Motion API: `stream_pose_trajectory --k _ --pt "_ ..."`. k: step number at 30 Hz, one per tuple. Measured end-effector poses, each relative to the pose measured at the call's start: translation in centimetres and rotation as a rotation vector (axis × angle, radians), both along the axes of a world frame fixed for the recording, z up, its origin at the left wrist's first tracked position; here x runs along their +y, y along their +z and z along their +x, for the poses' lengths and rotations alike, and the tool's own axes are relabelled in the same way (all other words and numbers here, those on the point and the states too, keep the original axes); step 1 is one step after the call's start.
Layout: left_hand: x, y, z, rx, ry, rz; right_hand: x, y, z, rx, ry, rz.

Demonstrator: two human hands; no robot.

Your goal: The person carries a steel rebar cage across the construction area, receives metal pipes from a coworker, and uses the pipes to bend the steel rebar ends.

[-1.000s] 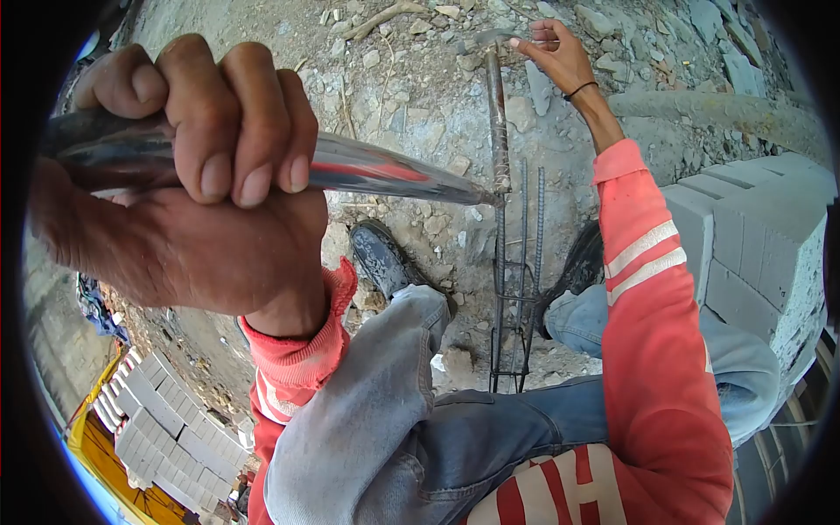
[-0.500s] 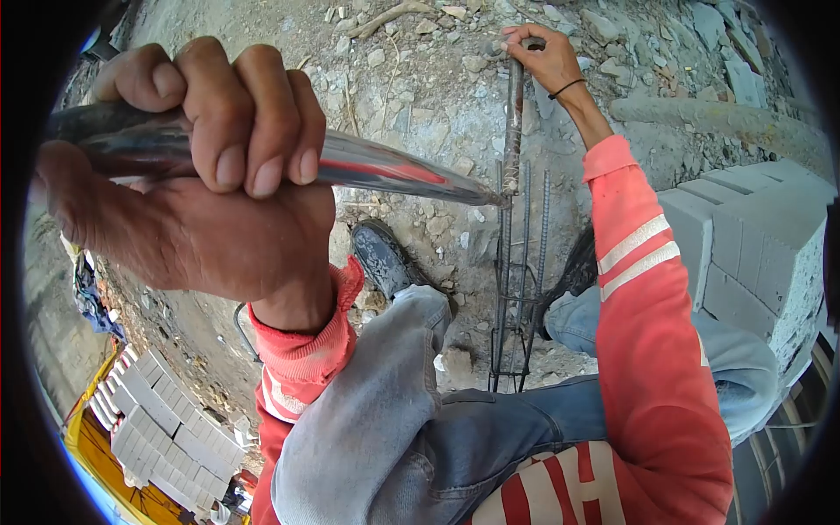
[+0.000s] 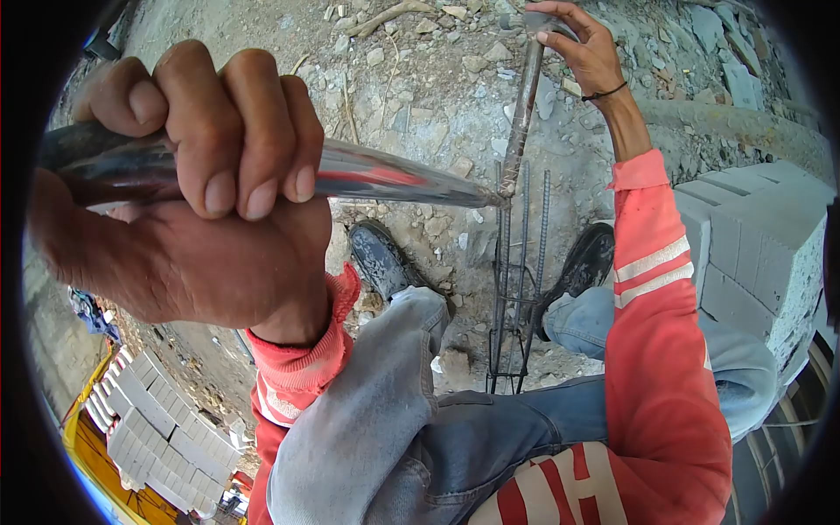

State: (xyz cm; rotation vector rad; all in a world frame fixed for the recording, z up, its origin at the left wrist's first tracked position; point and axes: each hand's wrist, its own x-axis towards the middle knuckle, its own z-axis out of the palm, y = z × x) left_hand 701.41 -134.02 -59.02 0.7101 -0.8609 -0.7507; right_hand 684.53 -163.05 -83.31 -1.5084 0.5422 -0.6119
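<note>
My left hand is large and close at the left, its fingers wrapped round a shiny metal bar. That bar narrows to an end at the top of an upright rebar cage. At the upper right, my right hand grips the top end of a second, darker metal bar between thumb and fingers. The lower end of this bar meets the first bar at the rebar. How the two join is too small to make out. Thin stirrups cross the cage's rods between my boots.
Stacked grey blocks stand at the right. More pale blocks lie at the lower left beside a yellow structure. Rubble and stones cover the ground. My boots are on both sides of the cage.
My right hand has moved right and slightly up, tilting the darker bar so the two bars spread wider apart. My left hand has shifted slightly left and down, still gripping its bar.
</note>
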Motion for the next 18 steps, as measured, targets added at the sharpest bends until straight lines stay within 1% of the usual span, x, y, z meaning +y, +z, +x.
stream_pose_trajectory --k 2,3,5,6,7,9,10,11,13,14,15,17,18 --pt "-0.1 0.4 -0.4 -0.005 -0.011 0.015 1.4 1.2 1.3 -0.135 -0.088 0.262" --pt "-0.3 0.5 -0.5 -0.008 -0.018 0.017 1.5 1.8 1.8 -0.138 -0.096 0.263" --pt "-0.4 0.6 -0.5 -0.028 -0.033 0.018 0.9 2.2 3.3 0.081 0.04 -0.268" --pt "-0.5 0.6 -0.5 -0.036 -0.036 0.014 1.1 2.0 4.2 -0.099 0.044 -0.271" --pt "-0.6 0.6 -0.5 -0.044 -0.039 0.01 1.8 2.3 4.8 -0.099 0.044 -0.275" --pt "-0.6 0.5 -0.5 -0.047 -0.056 -0.01 3.4 3.1 5.8 -0.208 -0.025 0.1" --pt "-0.6 0.6 -0.5 -0.048 -0.06 -0.016 3.9 2.5 6.4 -0.113 -0.111 -0.138" --pt "-0.5 0.7 -0.6 -0.042 -0.056 0.005 4.0 2.0 6.2 -0.113 -0.106 -0.136" --pt "-0.1 1.1 -0.6 -0.037 -0.05 0.024 3.8 1.3 5.4 0.222 -0.015 -0.051" --pt "0.2 1.4 -0.6 -0.033 -0.049 0.054 3.7 0.3 5.4 0.307 -0.023 -0.003" --pt "0.5 1.9 -1.2 -0.004 -0.027 0.095 3.8 -0.8 5.3 0.307 -0.026 -0.005" --pt "1.1 2.7 -2.2 0.058 0.016 0.174 4.6 -1.0 5.4 0.087 -0.1 0.053" --pt "1.2 2.7 -2.5 0.023 0.052 0.15 4.5 -1.0 5.4 0.169 -0.119 0.146"
